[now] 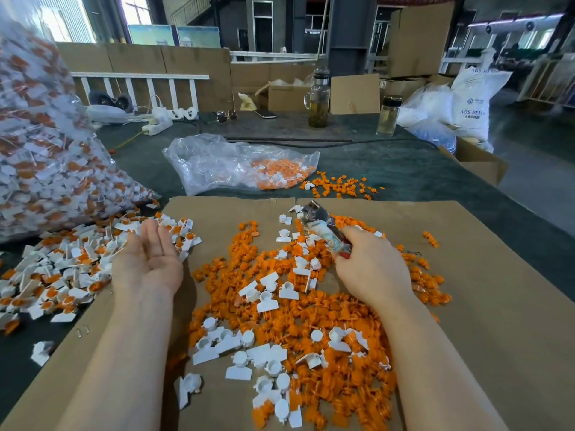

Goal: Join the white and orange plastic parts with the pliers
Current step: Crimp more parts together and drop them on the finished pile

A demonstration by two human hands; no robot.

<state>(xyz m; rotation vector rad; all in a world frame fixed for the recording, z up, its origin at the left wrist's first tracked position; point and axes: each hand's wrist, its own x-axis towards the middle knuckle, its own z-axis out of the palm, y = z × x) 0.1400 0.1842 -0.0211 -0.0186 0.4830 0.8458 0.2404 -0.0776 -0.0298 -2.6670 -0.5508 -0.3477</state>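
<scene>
Left hand palm-up; right hand grips pliers.

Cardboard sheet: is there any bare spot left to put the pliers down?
Yes: the cardboard sheet is bare right of the orange parts, and near the left forearm. Its far edge is bare too. The middle is crowded, and joined pieces crowd the left.

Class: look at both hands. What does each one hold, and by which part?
The right hand holds the pliers by the handles. The left hand lies open, palm up, holding nothing.
</scene>
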